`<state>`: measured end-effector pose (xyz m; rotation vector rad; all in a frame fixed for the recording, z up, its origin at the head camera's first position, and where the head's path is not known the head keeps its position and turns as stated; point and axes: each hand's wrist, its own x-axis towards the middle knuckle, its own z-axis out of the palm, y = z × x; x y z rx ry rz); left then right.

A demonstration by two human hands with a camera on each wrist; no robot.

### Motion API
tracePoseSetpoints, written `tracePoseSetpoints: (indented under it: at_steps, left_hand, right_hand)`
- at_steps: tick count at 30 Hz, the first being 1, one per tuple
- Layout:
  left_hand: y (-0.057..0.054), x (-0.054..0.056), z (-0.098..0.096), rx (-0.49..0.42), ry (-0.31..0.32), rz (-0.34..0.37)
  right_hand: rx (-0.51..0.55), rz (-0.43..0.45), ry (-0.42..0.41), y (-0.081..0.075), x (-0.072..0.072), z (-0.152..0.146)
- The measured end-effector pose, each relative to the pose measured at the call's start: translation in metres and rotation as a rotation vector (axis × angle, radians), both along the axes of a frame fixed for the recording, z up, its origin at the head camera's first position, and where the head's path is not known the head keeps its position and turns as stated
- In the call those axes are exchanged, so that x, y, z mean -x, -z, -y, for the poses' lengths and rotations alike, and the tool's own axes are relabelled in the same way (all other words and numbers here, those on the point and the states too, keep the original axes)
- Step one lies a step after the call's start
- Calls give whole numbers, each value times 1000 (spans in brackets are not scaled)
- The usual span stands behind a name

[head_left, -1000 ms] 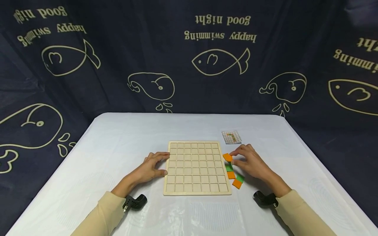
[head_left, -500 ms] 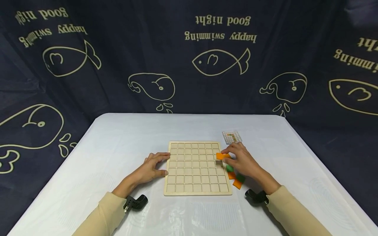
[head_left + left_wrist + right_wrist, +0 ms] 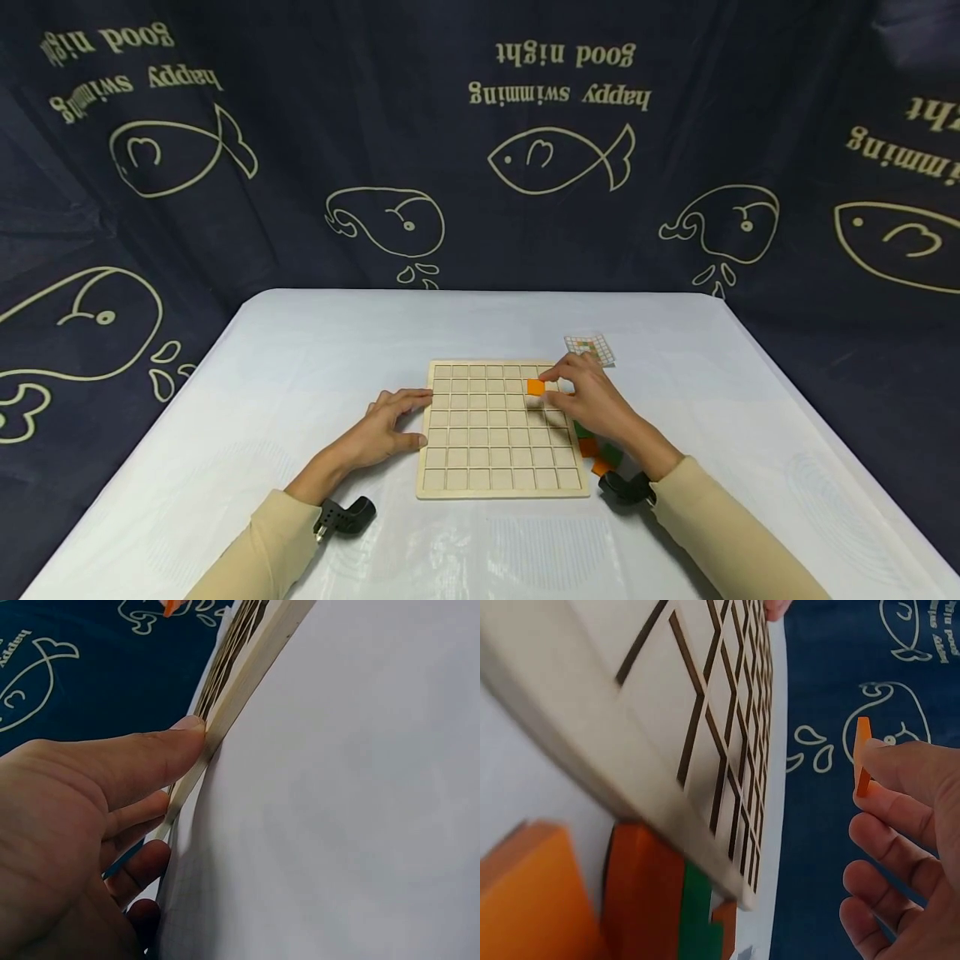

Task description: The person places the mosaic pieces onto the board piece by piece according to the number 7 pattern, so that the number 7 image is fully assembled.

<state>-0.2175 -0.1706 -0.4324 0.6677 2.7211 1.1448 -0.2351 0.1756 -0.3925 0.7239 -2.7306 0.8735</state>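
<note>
My right hand (image 3: pixel 588 396) pinches a small orange square tile (image 3: pixel 536 387) between thumb and finger. It holds the tile above the upper right cells of the wooden grid board (image 3: pixel 480 433); in the right wrist view the tile (image 3: pixel 862 757) appears edge-on, apart from the board (image 3: pixel 641 787). At the board's left edge rests my left hand (image 3: pixel 386 425), its thumb and fingers touching the rim. The left wrist view shows the thumb (image 3: pixel 165 754) of that hand against the board's side (image 3: pixel 247 679). No tile is seen set in the grid's cells.
Loose orange tiles (image 3: pixel 588 448) and green tiles (image 3: pixel 612 455) lie by the board's right edge, partly under the right hand. A card with a printed colored grid (image 3: pixel 598 342) lies behind that hand, partly covered. A dark printed cloth (image 3: pixel 480 242) hangs behind the white table.
My right hand has taken the orange tile from beside the board and carried it left and slightly away over the upper right cells. The left hand has stayed on the board's edge.
</note>
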Motion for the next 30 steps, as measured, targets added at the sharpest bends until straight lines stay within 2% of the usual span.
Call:
tracePoseSetpoints:
  at_steps: [14, 22, 30]
  left_hand:
    - [0, 0, 0, 5, 0, -12]
    - [1, 0, -1, -4, -4, -2]
    - [1, 0, -1, 0, -7, 0]
  right_hand:
    - [-38, -21, -59, -1, 12, 24]
    - [-66, -39, -60, -1, 17, 36]
    - [-89, -12, -60, 0, 21, 46]
